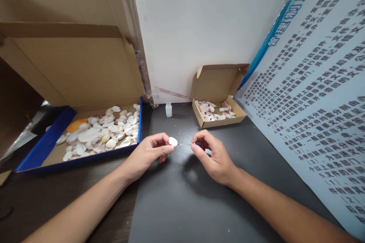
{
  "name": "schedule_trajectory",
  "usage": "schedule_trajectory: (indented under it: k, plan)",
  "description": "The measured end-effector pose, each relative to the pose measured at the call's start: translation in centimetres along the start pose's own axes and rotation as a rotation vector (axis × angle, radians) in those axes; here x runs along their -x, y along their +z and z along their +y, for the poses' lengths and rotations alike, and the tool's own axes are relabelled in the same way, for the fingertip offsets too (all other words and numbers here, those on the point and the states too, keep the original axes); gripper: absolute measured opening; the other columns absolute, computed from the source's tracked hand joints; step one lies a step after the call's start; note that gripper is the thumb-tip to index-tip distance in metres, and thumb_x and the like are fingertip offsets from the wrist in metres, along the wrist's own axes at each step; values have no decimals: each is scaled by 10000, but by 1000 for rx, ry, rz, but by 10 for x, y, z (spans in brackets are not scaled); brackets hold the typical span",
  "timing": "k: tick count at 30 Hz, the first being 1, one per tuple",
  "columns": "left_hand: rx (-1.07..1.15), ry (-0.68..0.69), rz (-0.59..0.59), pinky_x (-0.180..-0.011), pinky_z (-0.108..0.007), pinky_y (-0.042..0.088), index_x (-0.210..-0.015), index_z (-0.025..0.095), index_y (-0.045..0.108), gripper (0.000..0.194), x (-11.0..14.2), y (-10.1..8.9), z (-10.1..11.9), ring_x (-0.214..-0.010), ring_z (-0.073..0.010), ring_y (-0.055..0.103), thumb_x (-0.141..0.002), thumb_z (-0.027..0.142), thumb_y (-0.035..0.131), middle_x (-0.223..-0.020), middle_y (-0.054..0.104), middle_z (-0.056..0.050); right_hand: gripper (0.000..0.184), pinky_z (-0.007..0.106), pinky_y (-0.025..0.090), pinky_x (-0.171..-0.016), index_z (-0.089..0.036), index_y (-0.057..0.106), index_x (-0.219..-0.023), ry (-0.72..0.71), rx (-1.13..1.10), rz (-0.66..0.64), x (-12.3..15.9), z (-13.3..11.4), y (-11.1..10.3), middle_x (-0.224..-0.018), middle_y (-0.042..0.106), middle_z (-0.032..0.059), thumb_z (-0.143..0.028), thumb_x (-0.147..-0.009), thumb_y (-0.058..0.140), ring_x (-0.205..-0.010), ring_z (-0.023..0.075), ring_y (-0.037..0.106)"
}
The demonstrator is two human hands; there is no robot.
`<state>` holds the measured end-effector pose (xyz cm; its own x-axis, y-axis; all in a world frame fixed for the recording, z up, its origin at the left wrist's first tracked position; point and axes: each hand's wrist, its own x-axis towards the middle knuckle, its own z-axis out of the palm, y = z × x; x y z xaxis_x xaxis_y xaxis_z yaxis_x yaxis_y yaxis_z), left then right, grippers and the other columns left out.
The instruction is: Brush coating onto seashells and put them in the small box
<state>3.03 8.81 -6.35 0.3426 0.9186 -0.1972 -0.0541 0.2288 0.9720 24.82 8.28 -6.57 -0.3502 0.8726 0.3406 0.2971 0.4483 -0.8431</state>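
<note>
My left hand [154,148] is closed in a pinch on a small white seashell [173,142] above the dark tabletop. Opposite it, my right hand [212,155] pinches a thin pale stick [185,144], perhaps a small brush, whose dark tip points left and ends at or very near the shell's edge. Whether the tip touches the shell I cannot tell. Beyond both hands stands a small clear bottle [169,110] with whitish contents; it is upright and no cap shows on it.
Left of my hands lies an open blue-edged cardboard box [57,155] full of shells. A smaller open cardboard box [224,122] holding shell pieces stands at the back right. A white panel [182,37] rises behind, and a printed poster [313,94] slants along the right.
</note>
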Motion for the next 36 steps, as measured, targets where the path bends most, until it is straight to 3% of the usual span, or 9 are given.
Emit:
schedule_trajectory:
  k: [36]
  plan:
    - [8, 33, 72, -508, -207, 303, -717, 169, 577, 253, 0, 1, 0, -527, -74, 396, -712, 330, 773, -619, 501, 49, 80, 235, 409, -557, -210, 531, -933, 12, 7, 12, 0, 2, 2, -721, 511, -17, -280, -906, 557, -598, 116, 480]
